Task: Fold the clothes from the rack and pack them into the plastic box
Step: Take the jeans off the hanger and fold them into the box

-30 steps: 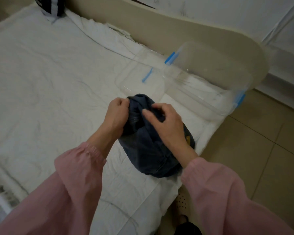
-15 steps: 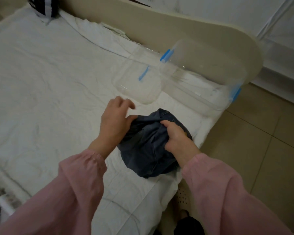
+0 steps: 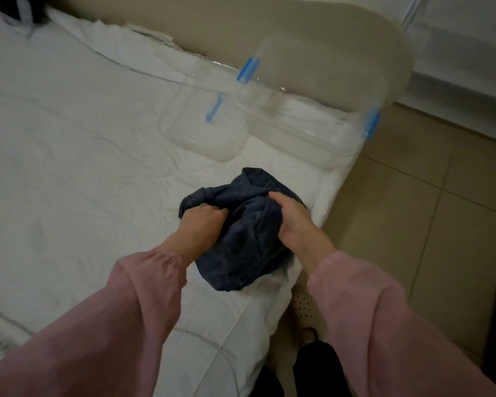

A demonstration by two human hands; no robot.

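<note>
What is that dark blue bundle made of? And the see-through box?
The dark blue garment looks like denim: thick, matte cloth with stitched seams. It is probably jeans, but it is too bundled up to be sure. The box looks like clear, glossy hard plastic: the bed sheet shows through its walls, and its clips are blue.

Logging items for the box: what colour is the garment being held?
The garment is dark navy blue, denim-like; the head view shows it best.
</note>
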